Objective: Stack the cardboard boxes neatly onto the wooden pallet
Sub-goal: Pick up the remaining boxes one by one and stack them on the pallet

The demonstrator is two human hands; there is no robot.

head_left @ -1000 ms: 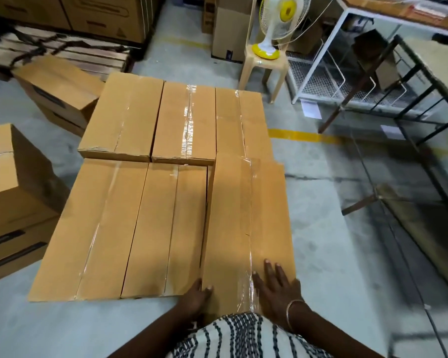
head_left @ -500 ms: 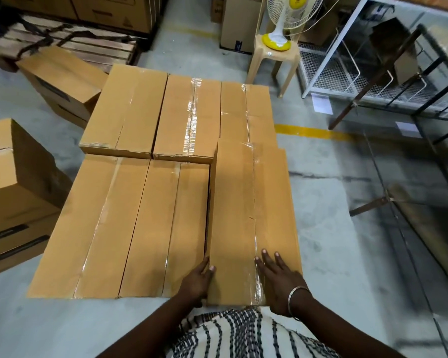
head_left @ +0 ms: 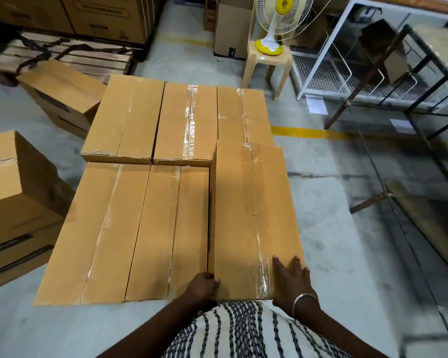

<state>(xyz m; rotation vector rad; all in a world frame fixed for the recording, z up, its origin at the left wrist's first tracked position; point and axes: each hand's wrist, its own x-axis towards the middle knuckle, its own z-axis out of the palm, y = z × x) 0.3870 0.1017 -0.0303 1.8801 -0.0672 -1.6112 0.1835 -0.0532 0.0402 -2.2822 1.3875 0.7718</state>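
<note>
Several taped cardboard boxes lie side by side in two rows, and whatever they rest on is hidden beneath them. The near-right box [head_left: 254,215] sits higher than its neighbours, its far end overlapping the far-right box [head_left: 243,112]. My left hand [head_left: 203,284] grips this box at its near-left corner, fingers curled against its side. My right hand [head_left: 291,279] presses flat on the top by the near-right corner, fingers straight. Next to it lie the near-middle box [head_left: 166,228] and the near-left box [head_left: 93,228].
Loose cardboard boxes stand on the floor at left [head_left: 18,202] and back left [head_left: 60,91]. A bare wooden pallet [head_left: 83,58] lies behind them. A plastic stool [head_left: 267,63] carrying a fan and metal racks [head_left: 411,104] stand at right. Grey floor with a yellow line [head_left: 305,133] lies to the right.
The near-right box slid forward, away from me, further over the far-right box. My right hand shifted toward the box's near-right corner, and my left hand closed onto its near-left corner.
</note>
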